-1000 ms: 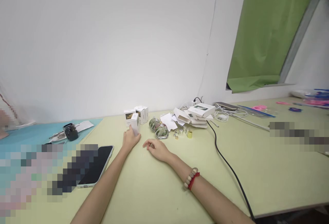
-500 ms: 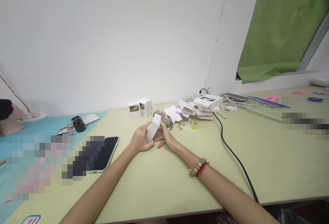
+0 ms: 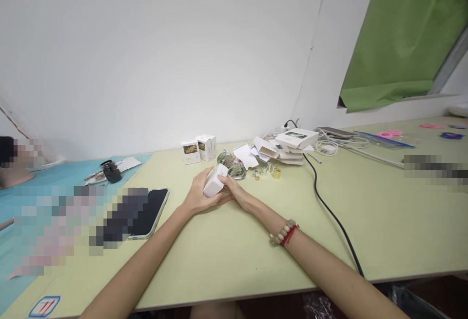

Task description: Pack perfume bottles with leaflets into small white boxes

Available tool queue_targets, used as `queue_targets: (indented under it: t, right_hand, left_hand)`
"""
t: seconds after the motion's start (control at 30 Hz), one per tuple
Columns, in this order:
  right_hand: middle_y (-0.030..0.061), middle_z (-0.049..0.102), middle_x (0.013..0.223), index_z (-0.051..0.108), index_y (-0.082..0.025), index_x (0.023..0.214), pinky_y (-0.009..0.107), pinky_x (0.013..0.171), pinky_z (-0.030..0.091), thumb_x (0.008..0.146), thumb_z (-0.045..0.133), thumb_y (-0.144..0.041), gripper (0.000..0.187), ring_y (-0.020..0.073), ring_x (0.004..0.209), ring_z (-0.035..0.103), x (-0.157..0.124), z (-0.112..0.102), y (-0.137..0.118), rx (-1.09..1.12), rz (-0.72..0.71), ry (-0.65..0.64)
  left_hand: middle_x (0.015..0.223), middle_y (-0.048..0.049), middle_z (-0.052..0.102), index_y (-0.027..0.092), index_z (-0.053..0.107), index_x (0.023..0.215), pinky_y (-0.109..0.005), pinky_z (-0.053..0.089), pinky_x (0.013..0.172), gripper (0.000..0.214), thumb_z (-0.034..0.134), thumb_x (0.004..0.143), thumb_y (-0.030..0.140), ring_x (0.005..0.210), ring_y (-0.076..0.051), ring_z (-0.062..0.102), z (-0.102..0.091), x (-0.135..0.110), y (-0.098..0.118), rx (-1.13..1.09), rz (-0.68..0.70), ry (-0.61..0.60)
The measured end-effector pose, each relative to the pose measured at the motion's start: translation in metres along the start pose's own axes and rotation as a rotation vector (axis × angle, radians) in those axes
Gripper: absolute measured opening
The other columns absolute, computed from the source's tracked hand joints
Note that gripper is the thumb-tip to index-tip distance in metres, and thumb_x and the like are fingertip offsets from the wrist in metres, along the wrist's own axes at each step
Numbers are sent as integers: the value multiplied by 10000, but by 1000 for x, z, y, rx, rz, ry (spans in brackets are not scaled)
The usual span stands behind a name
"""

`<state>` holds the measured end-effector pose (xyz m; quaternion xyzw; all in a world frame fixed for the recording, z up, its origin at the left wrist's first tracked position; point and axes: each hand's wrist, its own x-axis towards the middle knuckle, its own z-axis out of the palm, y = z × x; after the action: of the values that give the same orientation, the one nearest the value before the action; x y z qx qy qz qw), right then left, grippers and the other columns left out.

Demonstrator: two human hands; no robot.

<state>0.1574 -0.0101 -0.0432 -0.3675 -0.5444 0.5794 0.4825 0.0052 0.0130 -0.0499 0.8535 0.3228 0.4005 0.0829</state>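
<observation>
A small white cardboard box (image 3: 215, 183) is held tilted above the middle of the table. My left hand (image 3: 198, 195) wraps round its left side and underside. From the right, my right hand (image 3: 237, 193) has its thumb or finger on the box's top end, its other fingers partly hidden below. Just behind the hands lie shiny round clear-topped objects (image 3: 237, 168) with green inside; their kind is unclear. Small gold and silver caps or rings (image 3: 277, 173) stand to their right. Two upright white boxes with a yellow picture (image 3: 190, 152) are further back.
Opened white cartons (image 3: 297, 138) and paper are heaped at the back right, beside white cables (image 3: 329, 148). A black cable (image 3: 329, 207) runs to the front edge. On the left are a phone (image 3: 155, 211), a blue mat (image 3: 27, 216) and a dark jar (image 3: 110, 171). Pink scissors (image 3: 389, 134) lie far right.
The box has turned in my hands, so its top end faces me more. My right hand has closed in on it, its fingers no longer spread. The view has shifted slightly.
</observation>
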Motion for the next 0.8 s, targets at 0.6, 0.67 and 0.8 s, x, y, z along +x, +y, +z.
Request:
queue_targets:
  t: [0.6,0.67,0.8]
  right_hand:
    - [80,616,913,521,-158,1008,360,654,528,754,417,-393,361,198,807,579,7,4,8,167,89,115]
    - [68,609,863,530,-148,965,329,630,511,732,408,-355,335,196,786,564,8,3,10,102,23,206]
    - [47,601,910,537,-149,1017,278,654,468,673,404,-264,386,187,809,535,7,2,10,-118,-274,245]
  left_hand:
    - [1049,-66,528,200,427,1115,-365,411,842,608,627,639,521,951,-223,524,5,-2,-4,180,-151,88]
    - [1050,-74,528,191,419,1118,-367,407,845,633,626,632,539,956,-226,523,4,-1,-3,197,-115,85]
    - [1179,-120,478,178,327,1228,-406,339,934,729,605,659,540,1095,-264,455,2,-1,1,240,0,82]
